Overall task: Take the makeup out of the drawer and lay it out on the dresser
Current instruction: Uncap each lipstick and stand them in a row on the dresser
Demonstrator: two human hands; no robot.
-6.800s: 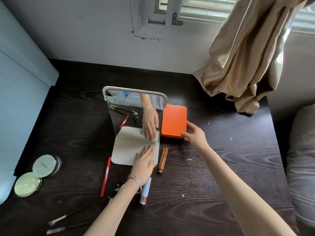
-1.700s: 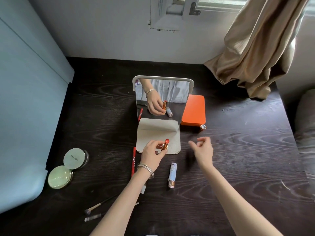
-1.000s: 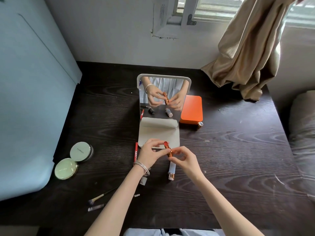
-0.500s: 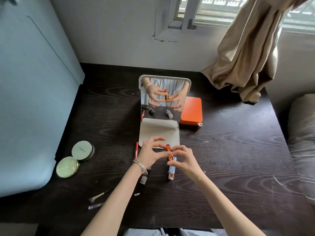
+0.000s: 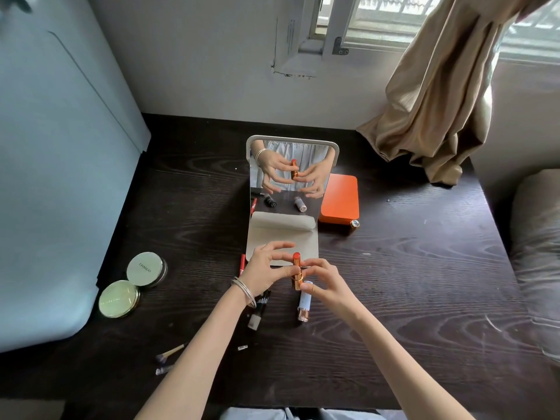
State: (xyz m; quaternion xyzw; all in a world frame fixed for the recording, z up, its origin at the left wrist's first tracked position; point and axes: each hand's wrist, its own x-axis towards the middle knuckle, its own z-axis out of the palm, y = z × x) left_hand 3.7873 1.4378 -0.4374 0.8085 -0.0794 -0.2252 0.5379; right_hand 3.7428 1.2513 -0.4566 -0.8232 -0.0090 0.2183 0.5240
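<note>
An uncapped gold lipstick (image 5: 296,269) with its orange-red tip up is held upright above the dark dresser (image 5: 409,283). My left hand (image 5: 266,269) pinches its upper barrel and my right hand (image 5: 325,283) grips its base. Below them lies a pale blue lipstick tube (image 5: 304,301). A red pencil (image 5: 242,263) and a dark tube (image 5: 257,310) lie partly under my left wrist. Two green round compacts (image 5: 147,269) (image 5: 119,298) sit at the left. Brushes (image 5: 169,353) lie near the front edge.
A folding stand mirror (image 5: 292,174) stands in the middle and reflects both hands. An orange box (image 5: 341,198) sits right of it, with a small gold cap (image 5: 354,223) at its front corner. A beige curtain (image 5: 439,101) hangs at the back right; a blue panel (image 5: 60,177) borders the left.
My right hand came from the orange box to join my left on the lipstick. The lipstick now stands more upright and slightly lower, with its tip showing further.
</note>
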